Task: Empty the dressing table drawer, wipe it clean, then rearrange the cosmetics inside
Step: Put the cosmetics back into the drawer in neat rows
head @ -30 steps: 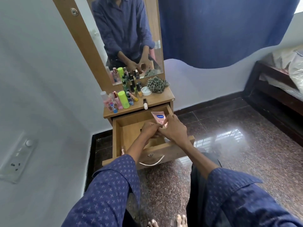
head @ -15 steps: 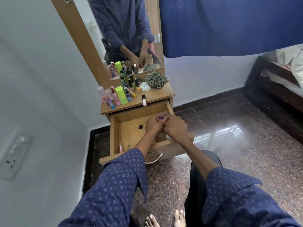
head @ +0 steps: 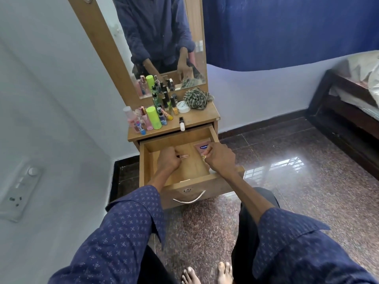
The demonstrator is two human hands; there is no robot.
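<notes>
**Both hands down in the open drawer**

Right hand (head: 220, 158) sits at the right side of the pulled-out drawer (head: 213, 186), fingers curled around the lower end of a pink tube (head: 203, 149) with a blue label, which lies flat against the drawer's right wall. Left hand (head: 168, 159) is inside the drawer too, at about 9 o'clock from the right one and apart from it, knuckles up and fingers curled under; a small rose-gold stick (head: 184, 156) shows just at its fingertips, but whether the hand actually grips it I cannot tell.

From the head view, the dressing table top (head: 202, 119) lies at 12 o'clock from the drawer. A crowd of bottles stands on its left half, among them a lime-green can (head: 153, 117). A small white-capped bottle (head: 181, 124) lies near the front edge, a round white jar (head: 183, 107) sits further back, and a checked cloth (head: 196, 98) is bunched at the back right, below the mirror (head: 162, 37). A curved metal handle (head: 189, 198) hangs on the drawer front.
</notes>
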